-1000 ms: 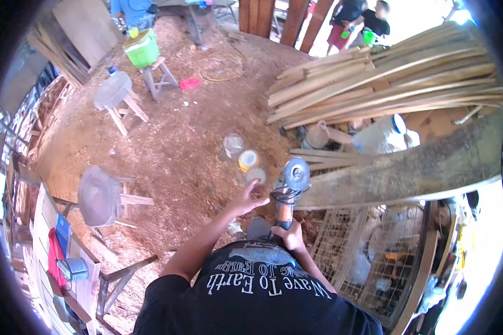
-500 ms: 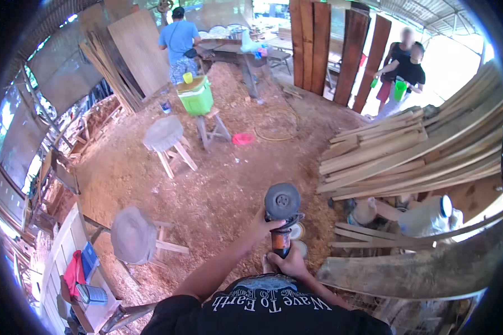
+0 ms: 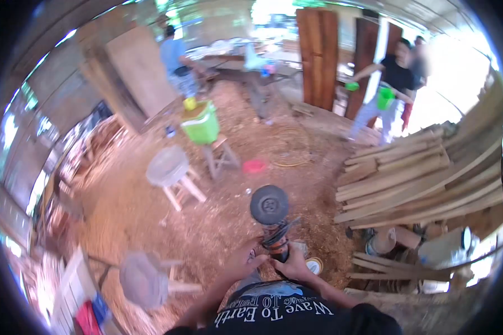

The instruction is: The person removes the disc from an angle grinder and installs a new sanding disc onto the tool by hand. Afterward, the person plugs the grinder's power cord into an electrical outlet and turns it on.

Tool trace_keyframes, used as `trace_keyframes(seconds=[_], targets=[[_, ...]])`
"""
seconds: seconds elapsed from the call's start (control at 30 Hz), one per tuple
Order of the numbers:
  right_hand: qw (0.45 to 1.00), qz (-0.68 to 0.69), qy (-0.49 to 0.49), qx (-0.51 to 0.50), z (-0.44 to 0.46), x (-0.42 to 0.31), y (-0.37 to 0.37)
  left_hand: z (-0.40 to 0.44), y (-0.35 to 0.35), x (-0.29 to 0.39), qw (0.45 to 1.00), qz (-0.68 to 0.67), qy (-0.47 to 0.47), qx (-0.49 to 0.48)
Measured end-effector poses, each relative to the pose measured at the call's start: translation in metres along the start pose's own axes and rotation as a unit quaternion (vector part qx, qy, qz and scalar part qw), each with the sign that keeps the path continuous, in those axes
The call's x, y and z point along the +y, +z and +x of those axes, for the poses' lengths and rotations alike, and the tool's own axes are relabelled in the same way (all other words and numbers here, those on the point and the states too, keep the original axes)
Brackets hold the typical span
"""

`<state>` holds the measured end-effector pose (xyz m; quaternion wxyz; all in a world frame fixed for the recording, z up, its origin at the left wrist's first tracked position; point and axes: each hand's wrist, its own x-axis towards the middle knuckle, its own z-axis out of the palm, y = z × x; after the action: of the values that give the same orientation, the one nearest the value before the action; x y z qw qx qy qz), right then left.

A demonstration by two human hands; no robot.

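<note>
Down beside the grinder [image 3: 275,240] right hand [image 3: 294,264] grips, left hand [image 3: 246,258] has moved, grip unclear.

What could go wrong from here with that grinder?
The cord is bunched close to the grinder's disc, so it could get snagged or cut if the disc spins.

Both the left hand and right hand look bare and are near the disc, so a slip might injure them.

Shavings seem to litter the floor; sparks, if any, could set them smouldering.
</note>
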<state>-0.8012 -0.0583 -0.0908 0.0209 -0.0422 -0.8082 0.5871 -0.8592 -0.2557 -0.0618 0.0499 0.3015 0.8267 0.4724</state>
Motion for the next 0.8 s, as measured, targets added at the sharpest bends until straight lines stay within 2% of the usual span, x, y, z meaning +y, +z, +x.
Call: trace_keyframes(seconds=[0.07,0.1,0.17,0.2,0.27,0.3,0.37,0.4,0.43,0.47,0.5,0.53,0.57,0.6,0.63,0.67,0.7,0.73,0.8], targets=[[0.999,-0.037,0.023,0.007,0.031,0.005,0.004,0.035,-0.003,-0.043,0.991,-0.108,0.031,0.079],[0.999,-0.042,0.031,0.003,0.048,-0.004,0.007,0.062,-0.007,-0.048,0.973,-0.208,0.046,0.094],[0.993,-0.076,0.089,-0.003,0.075,-0.049,0.01,0.116,-0.012,-0.053,0.924,-0.37,0.028,0.092],[0.991,-0.102,0.084,-0.001,0.092,-0.053,0.014,0.142,-0.016,-0.062,0.898,-0.433,0.006,0.083],[0.983,-0.158,0.089,0.004,0.118,-0.052,0.016,0.185,-0.014,-0.123,0.869,-0.486,-0.093,0.008],[0.984,-0.165,0.057,0.019,0.121,-0.065,0.007,0.206,-0.019,-0.143,0.811,-0.544,-0.201,-0.082],[0.98,-0.192,0.046,0.018,0.129,-0.042,-0.019,0.243,-0.017,-0.136,0.731,-0.636,-0.18,-0.172],[0.978,-0.198,0.049,0.034,0.123,-0.026,-0.035,0.263,-0.014,-0.13,0.722,-0.633,-0.184,-0.211],[0.964,-0.198,0.087,0.154,0.107,-0.016,-0.058,0.281,-0.007,-0.129,0.741,-0.599,-0.189,-0.238],[0.931,-0.169,0.144,0.29,0.075,-0.038,-0.082,0.294,0.001,-0.127,0.759,-0.563,-0.191,-0.265],[0.859,-0.171,0.217,0.43,0.04,-0.03,-0.09,0.3,0.01,-0.127,0.774,-0.526,-0.188,-0.298],[0.757,-0.217,0.176,0.591,-0.003,-0.048,-0.094,0.304,0.027,-0.124,0.781,-0.488,-0.184,-0.342],[0.676,-0.144,0.273,0.669,-0.041,-0.101,-0.097,0.305,0.049,-0.119,0.787,-0.45,-0.178,-0.383],[0.561,-0.232,0.204,0.768,-0.084,-0.104,-0.092,0.297,0.071,-0.114,0.786,-0.418,-0.171,-0.423],[0.456,-0.244,0.187,0.835,-0.12,-0.129,-0.08,0.289,0.086,-0.112,0.777,-0.387,-0.168,-0.467],[0.351,-0.259,0.163,0.885,-0.151,-0.159,-0.067,0.275,0.104,-0.107,0.766,-0.357,-0.164,-0.509],[0.283,-0.312,0.13,0.898,-0.177,-0.19,-0.05,0.262,0.119,-0.102,0.751,-0.332,-0.16,-0.549],[0.218,-0.366,0.096,0.9,-0.199,-0.222,-0.03,0.249,0.131,-0.098,0.732,-0.308,-0.155,-0.588],[0.123,-0.443,0.095,0.883,-0.233,-0.269,0.007,0.23,0.146,-0.087,0.697,-0.27,-0.146,-0.648]])
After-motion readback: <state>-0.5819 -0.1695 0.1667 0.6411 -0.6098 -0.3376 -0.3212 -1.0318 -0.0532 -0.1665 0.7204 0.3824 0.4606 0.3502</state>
